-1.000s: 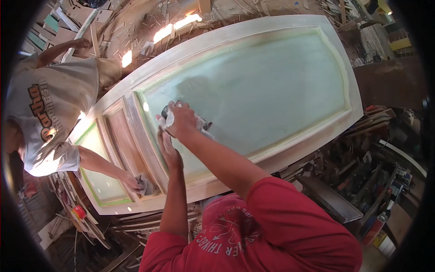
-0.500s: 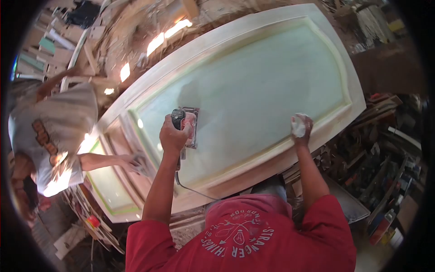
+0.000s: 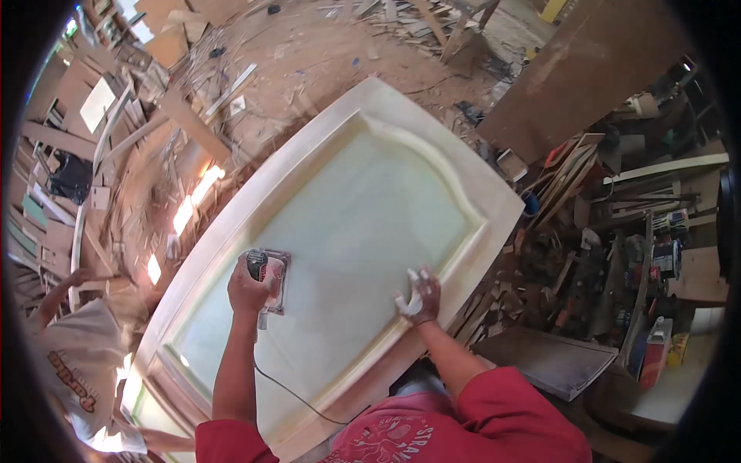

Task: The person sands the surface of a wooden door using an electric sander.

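Note:
My left hand [image 3: 245, 293] is wrapped round an electric sander [image 3: 275, 287], with a black and red body and a flat rectangular pad. Its pad sits on the pale greenish face of a large framed door [image 3: 355, 201]. A dark cord [image 3: 289, 388] trails from the tool back towards my body. Over the door's near long side, my right hand [image 3: 421, 299] has its fingers spread, coated with white dust and holding nothing. It appears to rest at the inner edge of the raised frame; exact contact is hard to make out.
A person in a grey shirt [image 3: 85, 355] stands at the left, one arm reaching to the door's lower end. Wood scraps [image 3: 386, 31] litter the ground beyond. A brown board [image 3: 587, 85] lies at upper right, with a cluttered shelf [image 3: 656, 255] and a dark flat panel [image 3: 548, 359] on the right.
The view has turned to the right, so the door appears more steeply angled. The right hand's fingers, bunched before, are now spread. My left hand keeps hold of the sander on the door.

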The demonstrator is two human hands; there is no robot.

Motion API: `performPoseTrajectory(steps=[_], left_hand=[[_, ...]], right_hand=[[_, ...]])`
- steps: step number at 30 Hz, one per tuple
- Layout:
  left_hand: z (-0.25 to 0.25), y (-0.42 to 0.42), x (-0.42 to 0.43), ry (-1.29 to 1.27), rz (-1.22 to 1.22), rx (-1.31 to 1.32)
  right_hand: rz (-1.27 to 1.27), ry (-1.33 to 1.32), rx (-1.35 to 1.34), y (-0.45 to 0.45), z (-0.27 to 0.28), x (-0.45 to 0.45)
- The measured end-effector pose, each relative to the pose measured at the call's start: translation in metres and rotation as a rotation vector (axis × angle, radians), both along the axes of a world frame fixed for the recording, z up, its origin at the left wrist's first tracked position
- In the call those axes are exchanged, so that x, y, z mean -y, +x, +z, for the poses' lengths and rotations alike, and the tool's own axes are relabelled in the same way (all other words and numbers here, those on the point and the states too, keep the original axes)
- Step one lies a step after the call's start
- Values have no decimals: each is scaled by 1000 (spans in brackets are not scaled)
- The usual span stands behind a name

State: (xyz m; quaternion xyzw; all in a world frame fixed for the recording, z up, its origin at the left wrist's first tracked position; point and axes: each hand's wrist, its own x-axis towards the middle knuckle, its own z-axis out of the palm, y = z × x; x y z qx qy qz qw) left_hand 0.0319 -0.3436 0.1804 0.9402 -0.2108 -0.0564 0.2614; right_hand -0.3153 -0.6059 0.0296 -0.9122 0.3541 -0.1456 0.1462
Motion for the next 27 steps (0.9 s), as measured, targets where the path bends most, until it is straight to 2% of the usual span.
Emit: performPoseTrajectory(steps=[2,5,7,13,15,19,24,27], left_hand=[[2,4,35,-5,-26,-16],[-19,16,69,21,-46,30],[-10,13,93,14,-90,27],[-1,-2,110,45,-163,-16],[-9,-9,94,45,-169,7],[9,-38,54,41,-125,-48],[-4,-71,-39,49,-120,-12],[-10,-96,-108,66,-92,-12]], right_hand=[[-5,9,-20,-3,0,2],[-8,16,-35,-4,6,3],[0,16,-59,-3,7,3],[12,-1,-54,-7,3,4],[9,-5,-33,-5,1,3],[0,21,-15,-7,-3,3],[-24,-21,-46,-6,-15,2],[-59,39,-92,-6,-22,2]])
